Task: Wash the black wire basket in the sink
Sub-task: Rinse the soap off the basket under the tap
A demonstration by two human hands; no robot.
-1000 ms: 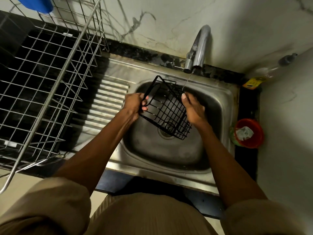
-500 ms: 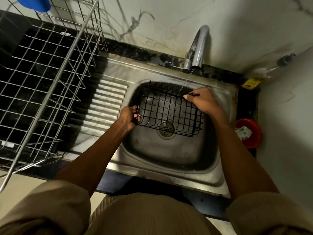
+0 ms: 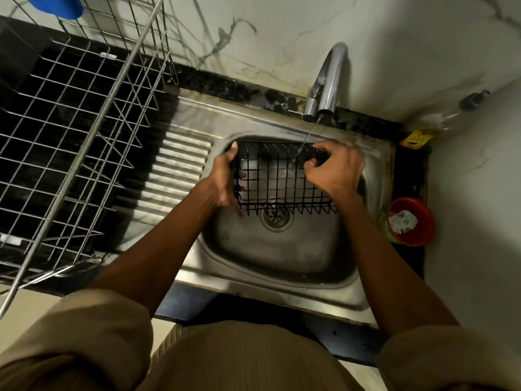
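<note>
The black wire basket (image 3: 277,179) is held level over the steel sink (image 3: 282,255), its open side up, above the drain (image 3: 276,217). My left hand (image 3: 224,179) grips its left end, thumb on the far corner and fingers curled inside. My right hand (image 3: 335,172) covers the right end, fingers curled over the far rim wires. A thin stream of water falls from the tap (image 3: 328,83) onto the basket's far rim near my right fingers.
A large steel dish rack (image 3: 70,136) stands on the black counter to the left, beside the ribbed drainboard (image 3: 174,176). A red bowl (image 3: 411,221) with a white scrubber sits right of the sink. A clear bottle (image 3: 451,114) lies in the far right corner.
The basket has turned from tilted on edge to lying level under the tap. My right hand slid along the far rim and my left hand shifted up its left end.
</note>
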